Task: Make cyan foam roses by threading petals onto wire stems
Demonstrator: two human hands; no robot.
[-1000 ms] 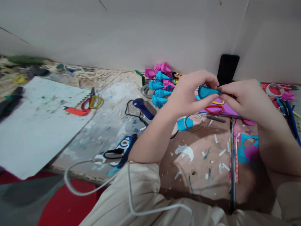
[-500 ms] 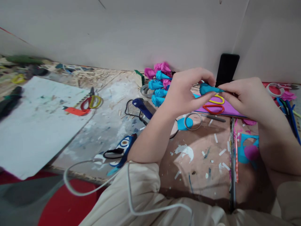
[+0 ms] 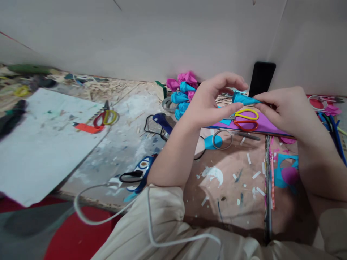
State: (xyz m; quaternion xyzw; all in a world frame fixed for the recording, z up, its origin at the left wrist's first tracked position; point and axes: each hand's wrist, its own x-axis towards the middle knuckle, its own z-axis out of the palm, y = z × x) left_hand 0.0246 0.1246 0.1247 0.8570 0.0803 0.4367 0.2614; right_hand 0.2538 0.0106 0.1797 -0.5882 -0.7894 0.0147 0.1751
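Observation:
My right hand (image 3: 283,108) pinches the narrow, twisted end of a blue paper flower (image 3: 243,98), a cone-like bud with its wide end pointing left. Beside that wide end is my left hand (image 3: 214,99), thumb and fingers spread apart, with nothing gripped between them. Below the bud, scissors (image 3: 246,115) with one yellow and one red handle lie on a purple sheet (image 3: 268,124). Behind my left hand, several finished-looking blue flowers (image 3: 179,97) and pink flowers (image 3: 187,77) lie in a bunch, partly hidden by my wrist.
A black phone (image 3: 262,77) leans on the wall. A roll of tape (image 3: 222,139) lies below my left hand. A blue glue gun (image 3: 162,122) and white sheet (image 3: 40,144) are on the left; a cut blue scrap (image 3: 283,180) is on the right. A white cable (image 3: 92,221) crosses my lap.
My left hand has let go of the blue paper flower, its fingers opening and moving slightly left. The flower stays in my right hand, more of it now showing.

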